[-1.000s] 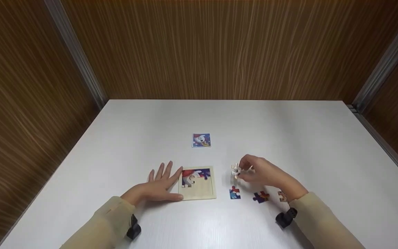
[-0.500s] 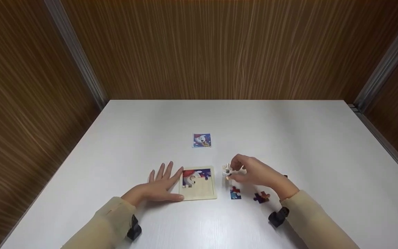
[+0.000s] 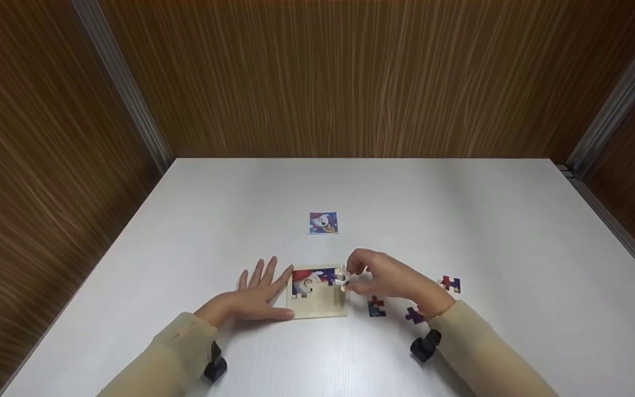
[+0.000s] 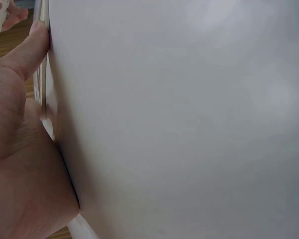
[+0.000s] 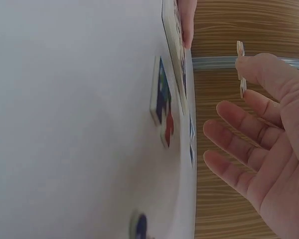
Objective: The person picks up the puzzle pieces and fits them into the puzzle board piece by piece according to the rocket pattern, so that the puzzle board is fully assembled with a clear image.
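A shallow wooden puzzle tray (image 3: 320, 311) lies on the white table, its upper left partly filled with joined pieces showing a white dog in a red hat (image 3: 305, 280). My left hand (image 3: 254, 300) lies flat with fingers spread, its thumb and index fingertips touching the tray's left edge. Between thumb and index finger, my right hand (image 3: 386, 278) pinches a whitish jigsaw piece (image 3: 342, 277) above the tray's right edge. The right wrist view shows that piece (image 5: 241, 69) edge-on, raised off the table, with the other fingers of the right hand (image 5: 274, 134) loosely spread.
Loose jigsaw pieces lie right of the tray: a blue and red one (image 3: 376, 307), a purple one (image 3: 415, 315) partly behind the right wrist, and another (image 3: 450, 284) farther right. A small picture card (image 3: 323, 223) of the dog lies beyond the tray. Wood-grain panels (image 3: 350, 77) surround the table.
My right hand has moved left with the whitish jigsaw piece, from beside the tray to over its right edge. The far-right loose piece has come into view. My left hand stays put.
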`<state>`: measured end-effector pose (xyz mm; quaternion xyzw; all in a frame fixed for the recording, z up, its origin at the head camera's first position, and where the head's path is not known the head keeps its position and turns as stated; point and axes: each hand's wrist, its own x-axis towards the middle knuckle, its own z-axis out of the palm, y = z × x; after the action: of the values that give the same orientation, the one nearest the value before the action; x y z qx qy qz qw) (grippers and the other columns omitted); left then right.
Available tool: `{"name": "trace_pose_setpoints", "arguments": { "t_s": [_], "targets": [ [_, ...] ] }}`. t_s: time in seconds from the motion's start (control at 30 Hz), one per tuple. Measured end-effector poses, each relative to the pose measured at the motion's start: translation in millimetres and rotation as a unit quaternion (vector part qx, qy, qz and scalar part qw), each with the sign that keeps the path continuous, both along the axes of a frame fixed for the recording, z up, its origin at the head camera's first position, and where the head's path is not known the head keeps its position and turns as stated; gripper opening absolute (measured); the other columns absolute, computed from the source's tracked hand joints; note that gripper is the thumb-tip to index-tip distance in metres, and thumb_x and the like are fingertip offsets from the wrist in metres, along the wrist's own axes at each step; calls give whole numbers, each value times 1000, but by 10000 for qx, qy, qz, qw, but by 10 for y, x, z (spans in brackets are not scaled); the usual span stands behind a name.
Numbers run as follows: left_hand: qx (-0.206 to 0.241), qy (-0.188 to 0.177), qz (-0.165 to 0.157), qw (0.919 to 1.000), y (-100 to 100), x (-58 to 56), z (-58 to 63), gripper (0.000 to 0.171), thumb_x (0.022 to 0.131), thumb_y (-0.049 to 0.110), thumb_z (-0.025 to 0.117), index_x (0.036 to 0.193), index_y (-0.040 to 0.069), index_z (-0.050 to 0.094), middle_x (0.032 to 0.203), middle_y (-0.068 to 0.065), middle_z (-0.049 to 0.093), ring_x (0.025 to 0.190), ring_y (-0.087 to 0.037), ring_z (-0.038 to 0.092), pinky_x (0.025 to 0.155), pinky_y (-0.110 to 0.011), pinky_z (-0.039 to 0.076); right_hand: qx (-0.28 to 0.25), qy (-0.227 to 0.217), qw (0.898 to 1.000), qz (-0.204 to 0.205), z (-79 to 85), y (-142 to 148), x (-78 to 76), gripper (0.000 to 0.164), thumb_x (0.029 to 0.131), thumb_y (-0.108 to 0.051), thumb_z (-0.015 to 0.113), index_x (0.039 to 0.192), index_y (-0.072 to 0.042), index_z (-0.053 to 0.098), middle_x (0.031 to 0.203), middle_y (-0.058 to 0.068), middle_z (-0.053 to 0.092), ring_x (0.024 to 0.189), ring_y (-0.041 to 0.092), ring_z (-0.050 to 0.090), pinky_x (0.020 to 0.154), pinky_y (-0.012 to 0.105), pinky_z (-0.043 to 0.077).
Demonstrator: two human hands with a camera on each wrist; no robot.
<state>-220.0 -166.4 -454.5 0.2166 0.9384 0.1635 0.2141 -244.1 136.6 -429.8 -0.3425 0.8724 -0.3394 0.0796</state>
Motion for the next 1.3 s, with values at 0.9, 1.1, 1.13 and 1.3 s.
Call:
{"name": "trace_pose_setpoints", "arguments": {
  "t_s": [0.9, 1.1, 1.13, 1.3],
  "targets": [
    [99, -35, -92, 9999, -19, -11, -5, 97, 79, 68, 53, 151, 25, 2, 151, -15, -21, 134, -36, -25, 102, -58, -15, 616, 371, 9969, 330, -54, -430, -28, 25, 78, -20, 72, 96, -7, 60, 88, 0, 60, 76, 11, 53, 70, 28, 47],
    [83, -26, -106, 9999, -20, -16, 1, 97, 80, 68, 52, 151, 25, 2, 151, -16, -21, 134, -36, -25, 102, -58, -15, 646, 481, 9964, 278, -60, -487, -65, 23, 77, -19, 72, 93, -8, 60, 85, 0, 57, 74, 12, 50, 67, 28, 45],
    [76, -24, -109, 9999, -19, -16, 3, 97, 80, 68, 52, 151, 25, 2, 151, -16, -21, 134, -36, -25, 102, -58, -15, 665, 490, 9963, 251, -61, -496, -70, 23, 77, -19, 72, 92, -8, 60, 85, 0, 57, 74, 12, 50, 67, 28, 45],
    [32, -24, -113, 9999, -15, -11, 7, 97, 80, 68, 52, 151, 25, 3, 151, -15, -21, 134, -35, -24, 102, -58, -14, 949, 570, 9938, 135, -87, -535, -82, 27, 76, -24, 74, 94, -10, 61, 85, -4, 56, 78, 12, 50, 69, 29, 45]
  ]
}}
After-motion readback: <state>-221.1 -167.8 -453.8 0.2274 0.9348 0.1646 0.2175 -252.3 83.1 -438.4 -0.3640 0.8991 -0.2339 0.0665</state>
